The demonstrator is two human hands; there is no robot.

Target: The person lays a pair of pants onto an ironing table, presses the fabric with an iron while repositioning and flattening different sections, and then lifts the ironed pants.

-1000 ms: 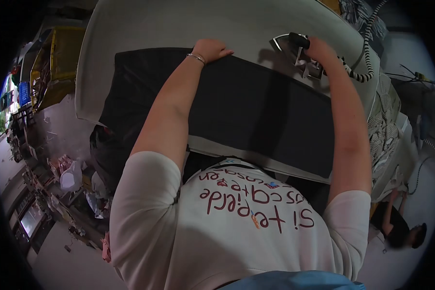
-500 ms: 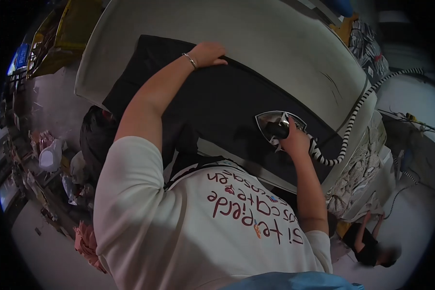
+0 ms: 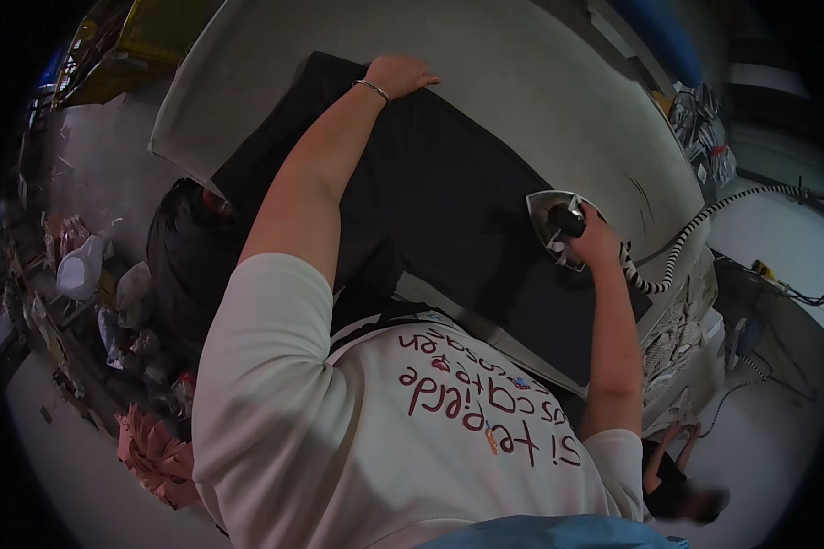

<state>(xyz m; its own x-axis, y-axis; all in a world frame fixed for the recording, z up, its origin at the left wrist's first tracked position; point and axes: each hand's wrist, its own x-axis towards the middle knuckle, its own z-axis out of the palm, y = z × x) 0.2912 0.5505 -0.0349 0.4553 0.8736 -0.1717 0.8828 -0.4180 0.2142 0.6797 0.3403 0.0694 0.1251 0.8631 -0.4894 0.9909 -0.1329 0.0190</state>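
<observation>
Pale ironing board point(image 3: 494, 55), dark cloth point(image 3: 453, 188) on it. Striped hose point(image 3: 690, 231) right of cloth could drag iron point(image 3: 541, 205) askew at cloth's far edge, creasing it. My right hand point(image 3: 597, 241) clamps the handle point(image 3: 568, 220); left hand point(image 3: 398, 75) at that edge, can't tell if fingers pinch.

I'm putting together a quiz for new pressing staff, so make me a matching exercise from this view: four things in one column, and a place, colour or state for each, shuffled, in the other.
Things
1. Iron
2. Bracelet
3. Cord
4. Cloth

Places, colours and states
A. Around the wrist of the left hand
B. Plain dark, spread over the pale board
C. Gripped in the right hand
D. Striped black and white

Right pairs: 1-C, 2-A, 3-D, 4-B
</observation>
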